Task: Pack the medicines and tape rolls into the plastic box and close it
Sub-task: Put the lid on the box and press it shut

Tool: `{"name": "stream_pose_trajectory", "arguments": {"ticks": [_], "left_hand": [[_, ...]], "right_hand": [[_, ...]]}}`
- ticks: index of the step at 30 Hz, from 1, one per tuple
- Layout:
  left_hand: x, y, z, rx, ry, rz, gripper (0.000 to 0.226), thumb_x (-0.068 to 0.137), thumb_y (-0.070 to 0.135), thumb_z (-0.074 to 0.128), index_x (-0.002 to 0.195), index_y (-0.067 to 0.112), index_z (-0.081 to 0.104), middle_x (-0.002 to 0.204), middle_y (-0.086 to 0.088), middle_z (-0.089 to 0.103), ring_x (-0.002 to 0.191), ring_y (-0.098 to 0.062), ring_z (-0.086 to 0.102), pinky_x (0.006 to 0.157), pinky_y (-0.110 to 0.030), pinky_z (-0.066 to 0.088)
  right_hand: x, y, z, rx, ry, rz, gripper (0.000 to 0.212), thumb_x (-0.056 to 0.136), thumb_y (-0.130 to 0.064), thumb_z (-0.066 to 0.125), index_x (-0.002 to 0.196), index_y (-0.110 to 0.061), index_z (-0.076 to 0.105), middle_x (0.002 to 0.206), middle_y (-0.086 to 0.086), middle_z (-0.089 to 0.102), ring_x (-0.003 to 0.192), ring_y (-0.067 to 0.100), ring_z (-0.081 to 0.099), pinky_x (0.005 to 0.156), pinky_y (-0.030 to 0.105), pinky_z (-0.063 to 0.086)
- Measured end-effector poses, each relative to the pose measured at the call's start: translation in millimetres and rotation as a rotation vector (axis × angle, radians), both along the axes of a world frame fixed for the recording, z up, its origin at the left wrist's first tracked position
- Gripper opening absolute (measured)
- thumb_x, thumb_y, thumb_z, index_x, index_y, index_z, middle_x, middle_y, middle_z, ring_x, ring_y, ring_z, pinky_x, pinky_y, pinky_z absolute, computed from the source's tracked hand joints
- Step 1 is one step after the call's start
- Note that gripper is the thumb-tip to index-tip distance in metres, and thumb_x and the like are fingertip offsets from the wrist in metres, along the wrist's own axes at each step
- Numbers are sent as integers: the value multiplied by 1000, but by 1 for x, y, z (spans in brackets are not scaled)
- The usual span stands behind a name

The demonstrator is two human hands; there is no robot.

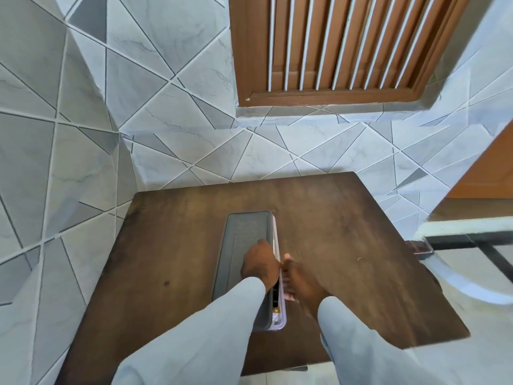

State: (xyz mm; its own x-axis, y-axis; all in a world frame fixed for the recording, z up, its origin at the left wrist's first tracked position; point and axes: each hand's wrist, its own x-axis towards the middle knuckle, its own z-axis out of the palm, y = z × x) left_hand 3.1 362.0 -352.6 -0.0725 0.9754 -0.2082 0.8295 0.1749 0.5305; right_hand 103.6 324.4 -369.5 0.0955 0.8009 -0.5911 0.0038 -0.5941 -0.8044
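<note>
A long plastic box (282, 318) with pale lilac walls lies lengthwise in the middle of the dark wooden table (347, 245). Its dark grey lid (247, 232) covers almost all of it, leaving a narrow gap along the right side where some contents show. My left hand (261, 265) rests palm down on the lid near its right edge. My right hand (299, 279) is against the box's right side wall, fingers on the rim. No loose medicines or tape rolls are visible on the table.
The small table stands against a grey tiled wall (166, 107) under a brown louvred window (347, 45). A white chair with a black frame (466, 245) stands close to the table's right edge. Light blue sleeves cover both forearms.
</note>
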Motion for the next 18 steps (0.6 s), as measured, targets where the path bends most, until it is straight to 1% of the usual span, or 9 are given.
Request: {"name": "stream_pose_trajectory", "arguments": {"ticks": [4, 7, 9, 11, 12, 13, 14, 16, 18], "left_hand": [[10, 6, -13, -11, 17, 13, 26, 90, 17, 54, 115, 9, 52, 120, -16, 58, 113, -37, 57, 88, -45, 49], [3, 7, -15, 1, -92, 14, 18, 87, 20, 54, 104, 14, 56, 107, -13, 62, 100, -35, 61, 85, -42, 53], [-15, 5, -13, 80, -195, 71, 10, 87, 23, 51, 93, 17, 58, 97, -8, 64, 88, -29, 61, 77, -35, 52], [-42, 6, -12, 213, -168, 178, 13, 88, 24, 49, 91, 19, 60, 97, -7, 64, 88, -27, 59, 76, -36, 50], [-57, 6, -16, 241, -102, 232, 19, 89, 26, 49, 101, 19, 62, 104, -7, 63, 97, -29, 58, 83, -39, 50], [-71, 6, -20, 206, -37, 284, 30, 90, 29, 50, 117, 19, 60, 117, -9, 60, 110, -32, 55, 93, -43, 46], [-81, 6, -26, 126, -10, 326, 42, 92, 32, 50, 132, 17, 52, 131, -11, 55, 121, -35, 49, 101, -45, 41], [-91, 4, -37, -13, -123, 364, 53, 96, 30, 47, 144, 9, 37, 146, -16, 43, 134, -36, 40, 111, -43, 32], [-83, 1, -46, -47, -238, 333, 51, 99, 23, 44, 145, 2, 35, 151, -17, 37, 140, -35, 33, 116, -38, 23]], "right_hand": [[0, 6, -7, -37, -5, -19, 52, 100, -51, 37, 105, -9, 67, 103, 17, 69, 93, 29, 66, 71, 33, 55], [0, 7, -8, -12, 11, -12, 41, 102, -42, 39, 96, -13, 67, 93, 10, 70, 87, 23, 67, 68, 30, 55], [0, 9, -9, 25, -19, 31, 38, 103, -38, 39, 94, -14, 67, 87, 6, 70, 81, 18, 67, 65, 28, 54], [-2, 12, -8, 56, -89, 75, 37, 100, -40, 45, 96, -11, 68, 92, 11, 72, 85, 21, 70, 72, 35, 60], [-3, 15, -10, 73, -130, 77, 38, 98, -42, 49, 93, -9, 68, 92, 14, 72, 87, 25, 70, 78, 42, 61], [-4, 17, -11, 84, -172, 79, 38, 95, -43, 53, 88, -8, 68, 90, 17, 71, 88, 29, 70, 82, 47, 60], [-5, 19, -13, 93, -203, 80, 38, 94, -43, 55, 85, -9, 68, 87, 16, 71, 88, 32, 70, 83, 49, 59], [-6, 21, -17, 98, -230, 93, 36, 94, -43, 56, 84, -12, 70, 87, 13, 73, 89, 32, 70, 84, 49, 58], [-4, 19, -21, 90, -205, 77, 34, 92, -44, 57, 88, -14, 71, 88, 10, 74, 87, 28, 70, 84, 47, 59]]}}
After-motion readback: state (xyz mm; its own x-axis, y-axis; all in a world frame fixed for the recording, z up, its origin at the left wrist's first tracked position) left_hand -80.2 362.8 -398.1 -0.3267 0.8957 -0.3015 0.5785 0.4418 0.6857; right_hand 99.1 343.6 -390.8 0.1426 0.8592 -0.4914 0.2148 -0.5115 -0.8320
